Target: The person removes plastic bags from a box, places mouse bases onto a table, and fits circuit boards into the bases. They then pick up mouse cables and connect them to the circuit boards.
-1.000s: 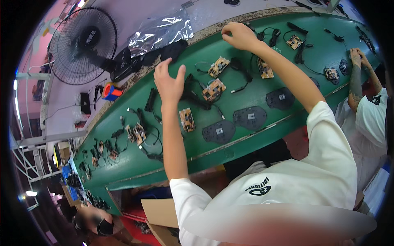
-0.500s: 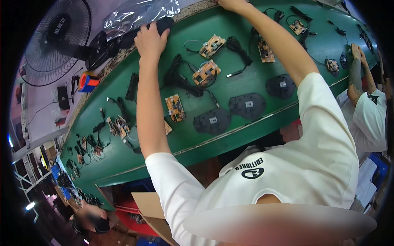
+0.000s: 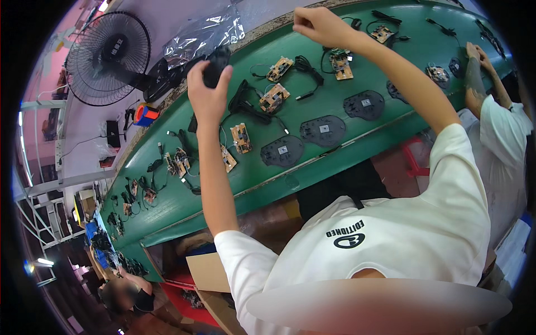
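Observation:
At the far edge of the green work surface (image 3: 268,184), my left hand (image 3: 207,97) is gripping a dark plastic shell (image 3: 216,66) between thumb and fingers. Much of the shell is hidden by the hand. My right hand (image 3: 324,27) is raised near the far edge with its fingers curled closed; whatever is in them, if anything, is hidden. Between my arms lie tan circuit boards (image 3: 273,97) with black cables (image 3: 307,70). Nearer me is a row of black mouse-base-like plates (image 3: 322,131), each with a small pale square. Another board (image 3: 241,138) lies beside my left forearm.
A black fan (image 3: 109,58) and a crumpled clear plastic bag (image 3: 206,30) stand beyond the far edge, near an orange and blue tape roll (image 3: 146,114). A co-worker's hands (image 3: 475,53) are at the right. An open cardboard box (image 3: 209,272) sits below the left side.
My left hand has come off the far edge toward me, with the dark shell in its grip. My right hand has drawn slightly nearer, fingers curled. Boards and plates have shifted left in view.

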Action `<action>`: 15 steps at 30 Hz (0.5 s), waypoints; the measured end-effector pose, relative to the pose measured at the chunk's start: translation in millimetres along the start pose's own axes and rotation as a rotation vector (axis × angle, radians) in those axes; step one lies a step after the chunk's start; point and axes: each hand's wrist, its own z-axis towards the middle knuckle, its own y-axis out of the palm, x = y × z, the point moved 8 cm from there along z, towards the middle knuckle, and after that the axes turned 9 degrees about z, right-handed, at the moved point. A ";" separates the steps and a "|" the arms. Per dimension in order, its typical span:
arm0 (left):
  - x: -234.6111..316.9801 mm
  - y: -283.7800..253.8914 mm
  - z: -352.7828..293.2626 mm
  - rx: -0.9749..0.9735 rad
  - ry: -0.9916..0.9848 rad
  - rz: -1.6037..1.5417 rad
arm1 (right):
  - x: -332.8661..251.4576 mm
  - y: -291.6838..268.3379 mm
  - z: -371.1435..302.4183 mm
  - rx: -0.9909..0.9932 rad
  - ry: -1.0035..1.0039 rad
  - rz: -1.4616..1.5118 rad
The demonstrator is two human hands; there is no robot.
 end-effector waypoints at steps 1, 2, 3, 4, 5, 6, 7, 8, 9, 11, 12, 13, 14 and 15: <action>7.3 -7.7 -12.9 -0.008 -0.061 -0.136 | -15.9 -4.0 -18.7 -0.037 0.040 0.115; 16.5 -12.1 -28.6 -0.047 -0.107 -0.221 | -30.9 -3.8 -37.2 -0.078 0.078 0.235; 29.8 -11.9 -45.0 -0.088 -0.153 -0.313 | -42.7 -7.0 -56.6 -0.067 0.079 0.224; 46.3 -13.5 -63.7 -0.133 -0.220 -0.402 | -60.1 -7.8 -74.4 -0.031 -0.016 0.275; 60.9 -12.7 -81.5 -0.172 -0.224 -0.514 | -78.3 -9.7 -93.8 -0.001 -0.106 0.326; 70.7 -14.4 -100.8 -0.189 -0.232 -0.555 | -93.6 -5.8 -111.8 -0.026 -0.108 0.345; 77.0 -15.0 -117.9 -0.204 -0.240 -0.596 | -107.7 -2.1 -128.4 -0.052 -0.111 0.364; 80.6 -14.5 -133.5 -0.226 -0.225 -0.593 | -112.0 4.6 -144.9 -0.060 -0.021 0.463; 82.5 -15.8 -148.2 -0.250 -0.211 -0.592 | -114.1 12.7 -162.8 -0.069 0.076 0.561; 75.9 -28.5 -169.0 -0.254 -0.223 -0.493 | -114.0 27.5 -191.0 -0.099 0.121 0.597; 77.7 -38.7 -174.8 -0.227 -0.144 -0.323 | -107.9 35.3 -206.6 -0.100 0.212 0.687; 79.8 -51.6 -181.3 -0.194 -0.072 -0.145 | -104.1 43.9 -218.5 -0.112 0.298 0.780; 71.7 -58.1 -191.6 -0.215 -0.115 -0.136 | -106.9 50.4 -226.5 -0.126 0.295 0.797; 67.3 -65.0 -201.8 -0.216 -0.129 -0.122 | -105.1 58.6 -236.4 -0.122 0.385 0.950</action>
